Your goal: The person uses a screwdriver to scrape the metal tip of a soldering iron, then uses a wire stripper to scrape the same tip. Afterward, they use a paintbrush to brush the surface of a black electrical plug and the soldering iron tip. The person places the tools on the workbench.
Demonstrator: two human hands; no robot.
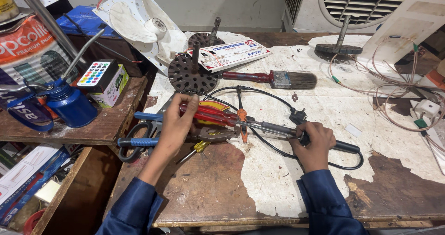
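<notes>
Near the front edge of the worn wooden table with peeling white covering, the right hand has its fingers curled tight around the black-handled soldering iron, while the left hand pinches the red-handled screwdriver against the iron's metal tip end. Judging by this, the work is midway, nothing looks finished. Farther back lie the red-handled paintbrush and the dark slotted metal rotor disc; the blue oil can stands on the left side shelf.
</notes>
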